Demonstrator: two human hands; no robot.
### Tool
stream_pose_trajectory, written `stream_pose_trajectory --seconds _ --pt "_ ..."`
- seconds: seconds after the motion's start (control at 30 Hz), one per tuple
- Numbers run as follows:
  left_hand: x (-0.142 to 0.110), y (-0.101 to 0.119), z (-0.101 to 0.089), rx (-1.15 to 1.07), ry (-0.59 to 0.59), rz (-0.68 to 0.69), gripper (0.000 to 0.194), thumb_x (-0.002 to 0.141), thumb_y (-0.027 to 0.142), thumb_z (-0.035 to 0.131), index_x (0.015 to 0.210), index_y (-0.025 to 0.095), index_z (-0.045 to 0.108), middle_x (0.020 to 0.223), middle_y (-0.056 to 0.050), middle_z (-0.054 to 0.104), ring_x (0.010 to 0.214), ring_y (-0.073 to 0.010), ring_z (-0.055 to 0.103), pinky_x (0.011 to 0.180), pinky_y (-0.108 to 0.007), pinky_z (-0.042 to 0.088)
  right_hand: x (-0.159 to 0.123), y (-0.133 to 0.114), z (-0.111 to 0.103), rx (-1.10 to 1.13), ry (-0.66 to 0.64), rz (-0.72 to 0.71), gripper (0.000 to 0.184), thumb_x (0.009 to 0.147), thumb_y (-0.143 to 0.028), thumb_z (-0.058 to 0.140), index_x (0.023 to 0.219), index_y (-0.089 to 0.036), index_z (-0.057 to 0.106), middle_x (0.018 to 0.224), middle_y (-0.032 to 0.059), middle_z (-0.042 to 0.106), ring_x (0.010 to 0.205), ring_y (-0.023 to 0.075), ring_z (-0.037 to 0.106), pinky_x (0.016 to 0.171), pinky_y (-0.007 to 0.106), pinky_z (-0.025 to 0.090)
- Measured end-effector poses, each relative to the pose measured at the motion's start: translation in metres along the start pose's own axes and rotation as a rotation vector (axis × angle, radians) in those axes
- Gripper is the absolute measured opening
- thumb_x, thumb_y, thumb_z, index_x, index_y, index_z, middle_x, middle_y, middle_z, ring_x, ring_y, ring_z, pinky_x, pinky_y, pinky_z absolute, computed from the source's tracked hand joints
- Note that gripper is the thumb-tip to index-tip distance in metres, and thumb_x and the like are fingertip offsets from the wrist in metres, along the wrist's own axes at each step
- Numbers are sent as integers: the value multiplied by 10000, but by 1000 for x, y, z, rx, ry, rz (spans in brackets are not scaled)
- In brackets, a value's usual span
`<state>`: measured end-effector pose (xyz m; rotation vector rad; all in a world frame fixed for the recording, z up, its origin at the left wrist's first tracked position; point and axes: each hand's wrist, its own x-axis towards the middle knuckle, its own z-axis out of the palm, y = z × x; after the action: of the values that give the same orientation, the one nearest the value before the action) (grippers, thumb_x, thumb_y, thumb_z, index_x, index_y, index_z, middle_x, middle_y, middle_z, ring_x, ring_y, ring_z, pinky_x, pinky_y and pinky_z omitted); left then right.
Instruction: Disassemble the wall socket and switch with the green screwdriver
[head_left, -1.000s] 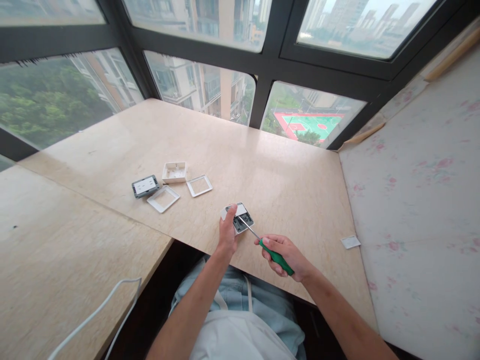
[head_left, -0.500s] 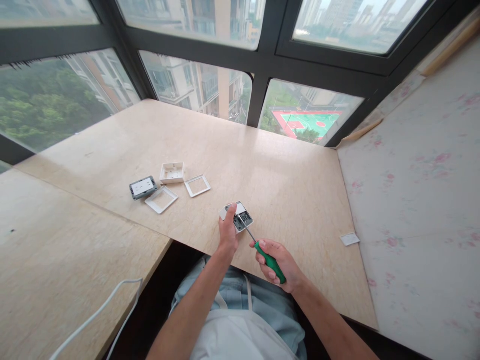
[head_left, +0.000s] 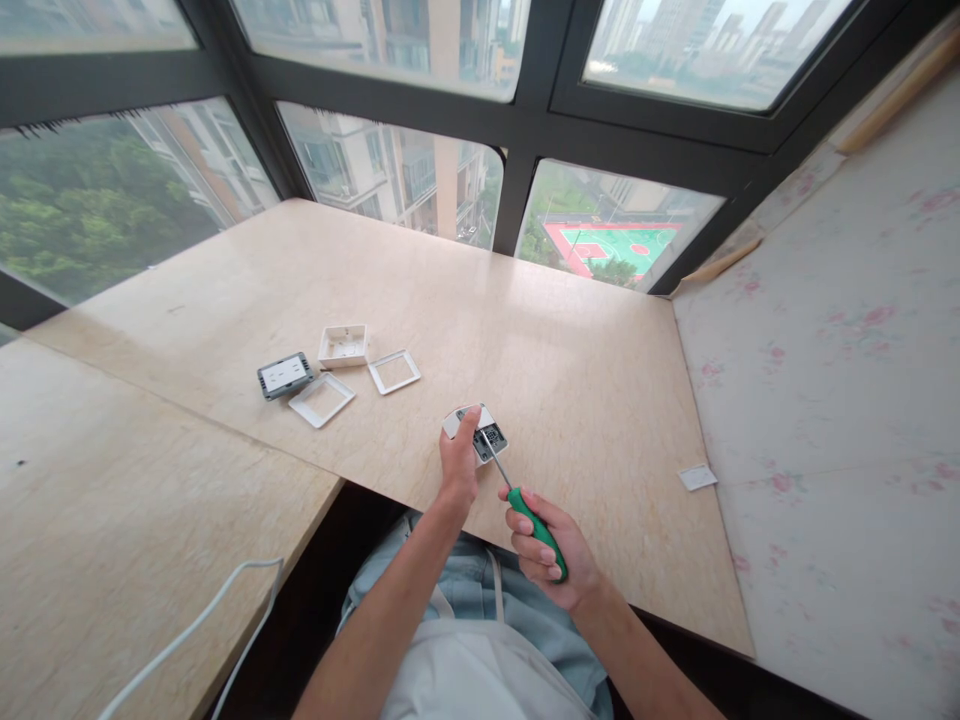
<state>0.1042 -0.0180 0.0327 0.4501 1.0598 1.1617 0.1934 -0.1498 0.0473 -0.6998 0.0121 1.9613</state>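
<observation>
My left hand (head_left: 460,465) grips a wall switch (head_left: 495,438) with a white edge and a dark inner part laid bare, its thumb across the white face. Wrapped round the green handle of a screwdriver (head_left: 538,532) are the fingers of my right hand (head_left: 561,550). The metal shaft slants up and left, and its tip meets the dark inside of the switch near my left thumb. Whether the tip sits in a slot or under an edge is too small to tell. Part of the switch is hidden behind my left hand.
On the tabletop (head_left: 585,360) lie a socket panel (head_left: 285,376), a white back box (head_left: 343,346) and two white frames (head_left: 322,401) (head_left: 394,372). A small white plate (head_left: 698,477) rests near the papered wall at right. A white cable (head_left: 202,610) runs along the left.
My right hand has shifted slightly down and left, its grip on the screwdriver handle turned a little. The tip stays at the switch, which my left hand has barely moved.
</observation>
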Motion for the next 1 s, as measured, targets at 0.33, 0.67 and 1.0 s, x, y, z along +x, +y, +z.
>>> stream_pose_trajectory --seconds 0.33,0.67,1.0 --pt "-11 -4 -3 12 -4 15 519 617 568 844 897 165 675 714 24 617 631 -133 597 647 -263 479 8 6 12 -22 23 -90 272 866 -389 742 1026 -193 642 630 -93 509 342 -6 280 267 101 203" --pt "-9 2 -5 -26 -31 -35 499 654 579 826 880 171 649 757 30 612 676 -130 585 675 -262 474 -23 -39 18 -477 247 -23 396 806 -495 748 1016 -171 659 628 -64 559 319 16 374 258 134 234" --pt "-6 -2 -8 65 -42 14 394 684 495 758 880 170 651 747 19 624 687 -151 588 698 -275 464 -21 -84 26 -704 172 130 325 873 -445 633 1011 -152 665 628 -45 578 290 23 379 238 134 225"
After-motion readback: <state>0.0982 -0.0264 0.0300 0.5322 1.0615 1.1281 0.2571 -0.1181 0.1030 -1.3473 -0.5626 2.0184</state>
